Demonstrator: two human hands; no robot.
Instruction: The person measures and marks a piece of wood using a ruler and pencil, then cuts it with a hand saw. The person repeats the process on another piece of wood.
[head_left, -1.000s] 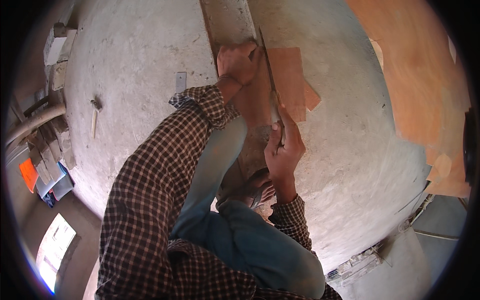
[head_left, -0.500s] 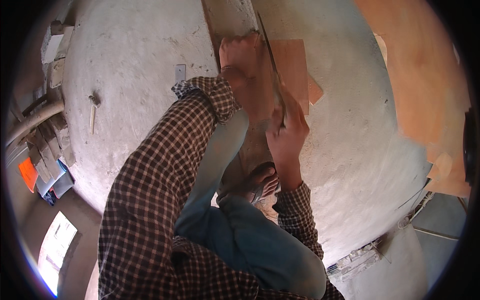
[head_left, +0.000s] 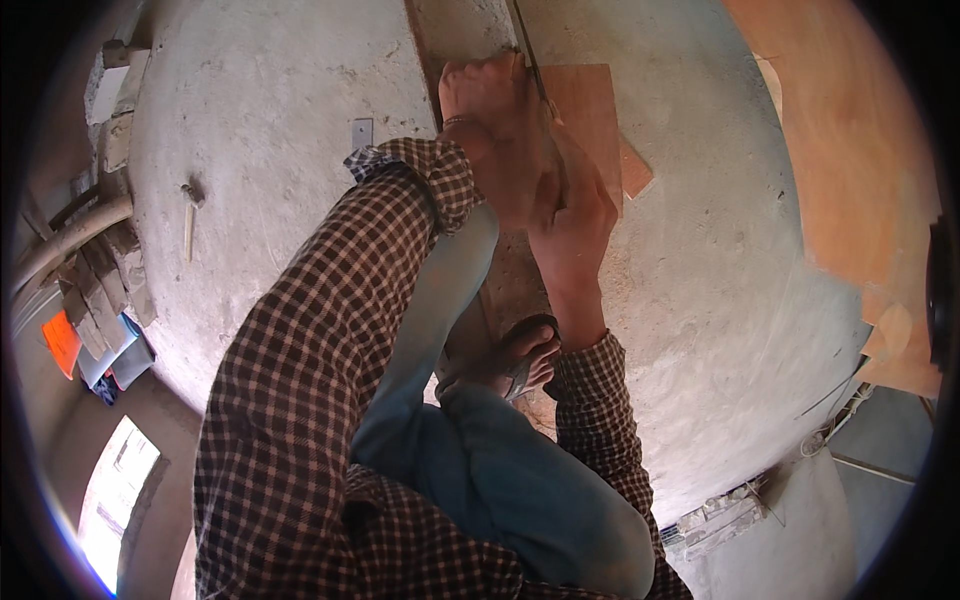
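My left hand (head_left: 485, 95) is closed, knuckles bent, pressing a thin reddish-brown wooden sheet (head_left: 585, 115) down on a long plank (head_left: 460, 25). Its fingertips are hidden from view. Just to its right, my right hand (head_left: 572, 220) grips a long tool with a narrow dark blade (head_left: 527, 45). That blade is seen nearly edge-on and runs along the sheet, pointing away from me; whether it is a saw or a file I cannot tell. A smaller brown offcut (head_left: 635, 170) sticks out from under the sheet's right side. My sandalled foot (head_left: 525, 355) rests close to the plank.
On the concrete floor to the left lie a small grey metal plate (head_left: 362, 133) and a hammer (head_left: 189, 225). Large orange-brown sheets (head_left: 840, 150) spread along the right. Wood blocks (head_left: 115, 145) and a curved branch (head_left: 75, 240) line the left edge.
My right hand has slid forward, away from me, taking the blade with it. The left hand keeps its hold in nearly the same place.
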